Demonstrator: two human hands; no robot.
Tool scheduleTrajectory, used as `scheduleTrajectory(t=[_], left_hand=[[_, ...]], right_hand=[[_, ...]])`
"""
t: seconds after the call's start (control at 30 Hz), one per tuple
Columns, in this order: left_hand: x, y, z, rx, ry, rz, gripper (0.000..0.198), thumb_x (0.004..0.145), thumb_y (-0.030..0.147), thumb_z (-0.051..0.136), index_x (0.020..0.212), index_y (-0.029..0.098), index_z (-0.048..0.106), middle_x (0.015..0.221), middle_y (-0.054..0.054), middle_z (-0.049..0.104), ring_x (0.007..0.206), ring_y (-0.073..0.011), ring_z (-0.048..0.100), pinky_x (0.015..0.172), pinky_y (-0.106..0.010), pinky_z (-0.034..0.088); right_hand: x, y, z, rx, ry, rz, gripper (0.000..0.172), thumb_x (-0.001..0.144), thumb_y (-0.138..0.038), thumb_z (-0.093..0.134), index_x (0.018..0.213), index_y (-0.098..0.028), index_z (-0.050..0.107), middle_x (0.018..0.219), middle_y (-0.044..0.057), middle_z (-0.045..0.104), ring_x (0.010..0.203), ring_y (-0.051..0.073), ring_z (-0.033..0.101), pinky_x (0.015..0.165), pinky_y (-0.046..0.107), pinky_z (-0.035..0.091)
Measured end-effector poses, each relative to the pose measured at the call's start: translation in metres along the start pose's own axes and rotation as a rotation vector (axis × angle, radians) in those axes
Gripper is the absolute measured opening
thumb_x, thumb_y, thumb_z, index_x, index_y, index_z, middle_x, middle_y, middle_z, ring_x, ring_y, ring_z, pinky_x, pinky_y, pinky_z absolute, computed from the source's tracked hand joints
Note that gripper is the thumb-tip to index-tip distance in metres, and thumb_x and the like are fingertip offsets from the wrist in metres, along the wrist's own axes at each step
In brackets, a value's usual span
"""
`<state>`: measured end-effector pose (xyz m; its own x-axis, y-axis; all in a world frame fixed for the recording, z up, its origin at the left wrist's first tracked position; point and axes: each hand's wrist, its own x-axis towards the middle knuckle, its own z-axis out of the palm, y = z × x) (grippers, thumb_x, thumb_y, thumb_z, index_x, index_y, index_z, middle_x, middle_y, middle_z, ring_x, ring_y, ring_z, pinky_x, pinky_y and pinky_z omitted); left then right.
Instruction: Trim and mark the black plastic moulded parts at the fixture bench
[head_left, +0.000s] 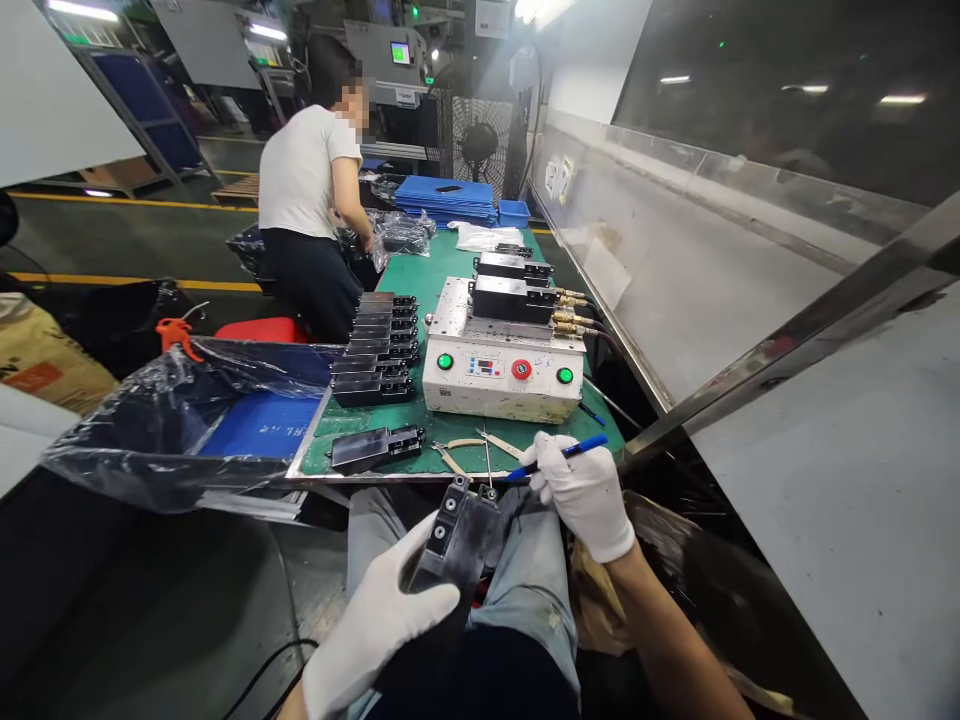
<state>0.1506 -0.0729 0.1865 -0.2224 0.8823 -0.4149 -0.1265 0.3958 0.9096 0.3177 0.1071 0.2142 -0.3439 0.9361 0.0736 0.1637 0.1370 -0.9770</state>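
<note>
My left hand (390, 600), in a white glove, is closed around a black plastic housing (469, 535) above my lap; its thumb lies across the near face. Small metal inserts show at the housing's upper left edge. My right hand (581, 490), also gloved, pinches a blue pen-like tool (585, 447), its tip pointing left toward the housing's top end, apart from it as far as I can see. Just beyond the housing, cream-handled pliers (454, 450) lie at the table edge. Another black housing (375, 448) rests on the table to their left.
On the green table (409, 275) stands a white machine (502, 375) with buttons, carrying black housings. Left of it is a row of several black housings (375, 345). A plastic-lined bin (262, 425) adjoins the table's left. A person (304, 185) works beyond. Blue sheets (442, 200) are stacked behind.
</note>
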Motion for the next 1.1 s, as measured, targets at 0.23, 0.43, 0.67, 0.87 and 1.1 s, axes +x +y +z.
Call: scheduleTrajectory(t=[0.23,0.43,0.67,0.87,1.1], left_hand=[[-0.003,0.006,0.003,0.002,-0.038,-0.005,0.075,0.074,0.029,0.078,0.146,0.021,0.062,0.134,-0.007,0.075,0.127,-0.0343,0.064,0.108,-0.039,0.051],[-0.005,0.005,0.004,-0.023,-0.055,-0.015,0.074,0.077,0.021,0.073,0.149,0.024,0.058,0.094,-0.001,0.078,0.109,-0.0291,0.068,0.086,-0.031,0.057],[-0.002,0.006,0.006,-0.011,-0.038,-0.015,0.070,0.078,0.017,0.070,0.146,0.027,0.061,0.111,0.000,0.078,0.092,-0.0209,0.066,0.080,-0.026,0.053],[-0.003,0.005,0.006,0.043,-0.031,-0.015,0.067,0.079,0.019,0.070,0.145,0.028,0.060,0.113,0.002,0.078,0.102,-0.0222,0.067,0.090,-0.027,0.051],[-0.001,0.007,0.007,0.049,-0.022,0.020,0.069,0.080,0.018,0.068,0.147,0.029,0.059,0.132,0.003,0.074,0.116,-0.0226,0.065,0.100,-0.026,0.049]], right_hand=[[-0.003,-0.014,0.020,0.078,-0.112,0.028,0.046,0.089,-0.058,0.072,0.067,-0.017,0.075,0.048,0.000,0.062,0.039,0.009,0.054,0.038,0.017,0.042],[0.002,-0.005,0.030,0.012,-0.113,-0.034,0.046,0.091,-0.059,0.070,0.070,-0.019,0.076,0.053,0.002,0.066,0.042,0.012,0.058,0.040,0.021,0.047],[-0.013,-0.005,0.031,-0.013,-0.178,-0.087,0.048,0.101,-0.055,0.057,0.075,-0.020,0.076,0.060,0.003,0.070,0.051,0.015,0.068,0.050,0.023,0.055],[-0.016,-0.014,0.039,-0.163,-0.236,-0.253,0.038,0.101,-0.039,0.056,0.070,-0.022,0.071,0.069,0.005,0.076,0.061,0.017,0.072,0.057,0.025,0.057],[-0.024,-0.004,0.038,-0.114,-0.238,-0.269,0.034,0.101,-0.037,0.057,0.074,-0.022,0.071,0.075,0.005,0.077,0.067,0.018,0.073,0.062,0.027,0.060]])
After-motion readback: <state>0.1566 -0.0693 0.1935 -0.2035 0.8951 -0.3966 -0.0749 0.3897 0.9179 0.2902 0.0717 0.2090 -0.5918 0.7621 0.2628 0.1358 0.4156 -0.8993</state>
